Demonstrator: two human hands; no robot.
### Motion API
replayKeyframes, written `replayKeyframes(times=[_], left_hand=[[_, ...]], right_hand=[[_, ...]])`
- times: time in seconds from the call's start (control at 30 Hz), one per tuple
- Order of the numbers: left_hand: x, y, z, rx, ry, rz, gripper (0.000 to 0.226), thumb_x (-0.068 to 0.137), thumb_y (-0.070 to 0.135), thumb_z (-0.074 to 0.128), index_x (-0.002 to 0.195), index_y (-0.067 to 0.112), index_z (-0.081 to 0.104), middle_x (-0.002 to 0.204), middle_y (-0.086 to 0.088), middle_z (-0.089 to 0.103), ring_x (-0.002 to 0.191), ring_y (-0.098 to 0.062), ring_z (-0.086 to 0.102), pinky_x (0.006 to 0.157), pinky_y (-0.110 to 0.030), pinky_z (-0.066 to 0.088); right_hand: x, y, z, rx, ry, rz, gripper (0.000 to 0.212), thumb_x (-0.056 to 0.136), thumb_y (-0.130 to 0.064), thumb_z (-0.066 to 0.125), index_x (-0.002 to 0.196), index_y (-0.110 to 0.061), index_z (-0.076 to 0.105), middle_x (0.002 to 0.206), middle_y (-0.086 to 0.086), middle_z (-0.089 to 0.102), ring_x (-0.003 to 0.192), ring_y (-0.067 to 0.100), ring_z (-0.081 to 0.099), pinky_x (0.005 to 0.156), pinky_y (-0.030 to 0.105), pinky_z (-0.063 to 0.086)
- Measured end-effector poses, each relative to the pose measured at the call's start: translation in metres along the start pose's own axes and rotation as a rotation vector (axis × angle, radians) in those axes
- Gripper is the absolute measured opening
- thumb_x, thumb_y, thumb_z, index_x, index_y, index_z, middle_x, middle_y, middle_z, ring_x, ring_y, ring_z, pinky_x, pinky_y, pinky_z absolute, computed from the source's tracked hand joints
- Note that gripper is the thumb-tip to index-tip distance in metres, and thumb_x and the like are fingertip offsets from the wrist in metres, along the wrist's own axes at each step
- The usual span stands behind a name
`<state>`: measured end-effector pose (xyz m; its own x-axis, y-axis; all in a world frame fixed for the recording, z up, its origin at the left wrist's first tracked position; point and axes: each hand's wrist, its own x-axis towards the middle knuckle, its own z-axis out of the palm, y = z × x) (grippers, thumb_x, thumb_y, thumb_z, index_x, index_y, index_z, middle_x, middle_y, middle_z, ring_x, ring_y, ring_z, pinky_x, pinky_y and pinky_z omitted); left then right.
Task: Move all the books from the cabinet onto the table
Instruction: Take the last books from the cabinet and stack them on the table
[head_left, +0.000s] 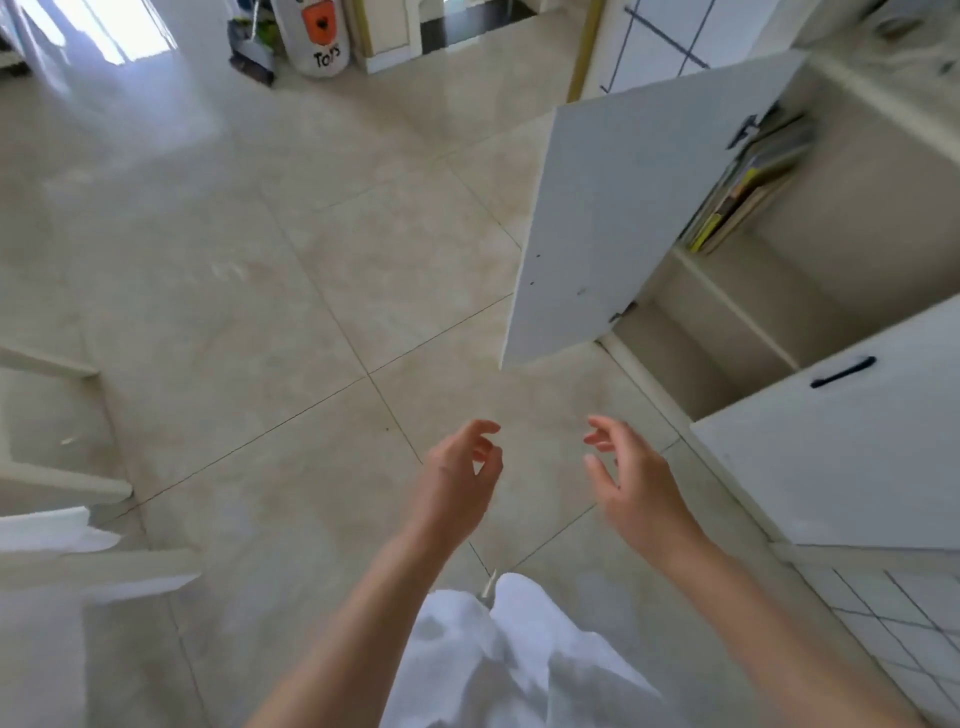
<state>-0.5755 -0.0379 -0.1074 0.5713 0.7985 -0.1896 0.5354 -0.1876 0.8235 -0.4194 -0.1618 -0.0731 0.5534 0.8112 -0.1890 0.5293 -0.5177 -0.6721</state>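
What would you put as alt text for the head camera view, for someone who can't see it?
Both hands, left hand and right hand, hang empty over a tiled floor; to the right, an open cabinet door reveals leaning books.

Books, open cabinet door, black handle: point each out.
books (748, 192), head view, on the spines of the leaning stack
cabinet door (618, 218), head view, middle of the open panel's face
black handle (842, 372), head view, middle of the bar

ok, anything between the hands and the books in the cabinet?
Nothing visible. The cabinet door is swung open, the books sit exposed on the upper shelf, and the left hand and right hand hang empty above bare floor.
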Motion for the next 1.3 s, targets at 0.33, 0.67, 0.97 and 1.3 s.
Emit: replayKeyframes(times=[0.33,0.67,0.97,1.3], left_hand=[[0.092,0.077,0.094,0.083,-0.283,0.14,0.025,0.091,0.017,0.058,0.115,0.024,0.063,0.086,0.01,0.067,0.088,-0.012,0.064,0.085,-0.036,0.054],[0.255,0.146,0.16,0.245,-0.438,0.252,0.026,0.091,0.016,0.057,0.116,0.021,0.063,0.087,0.007,0.067,0.087,-0.014,0.064,0.077,-0.024,0.048],[0.368,0.205,0.253,0.343,-0.571,0.324,0.029,0.091,0.015,0.053,0.118,0.021,0.059,0.101,0.005,0.066,0.089,-0.016,0.063,0.081,-0.027,0.051],[0.426,0.212,0.354,0.166,-0.485,0.06,0.034,0.09,0.014,0.059,0.124,0.021,0.056,0.123,0.002,0.06,0.099,-0.013,0.058,0.084,-0.022,0.043]], right_hand=[[0.051,0.081,-0.106,0.038,0.25,0.208,0.036,0.094,-0.016,0.053,0.13,-0.016,0.048,0.115,-0.001,0.06,0.109,0.013,0.055,0.089,0.022,0.037],[0.156,0.137,-0.179,0.141,0.409,0.424,0.036,0.093,-0.015,0.056,0.128,-0.011,0.051,0.114,0.004,0.064,0.108,0.018,0.059,0.095,0.033,0.047],[0.231,0.196,-0.232,0.193,0.377,0.511,0.031,0.092,-0.012,0.056,0.123,-0.011,0.054,0.112,0.004,0.066,0.106,0.02,0.061,0.096,0.038,0.048],[0.33,0.281,-0.28,0.279,0.153,0.45,0.034,0.096,-0.016,0.052,0.13,-0.014,0.05,0.115,0.002,0.062,0.106,0.017,0.059,0.093,0.027,0.045]])
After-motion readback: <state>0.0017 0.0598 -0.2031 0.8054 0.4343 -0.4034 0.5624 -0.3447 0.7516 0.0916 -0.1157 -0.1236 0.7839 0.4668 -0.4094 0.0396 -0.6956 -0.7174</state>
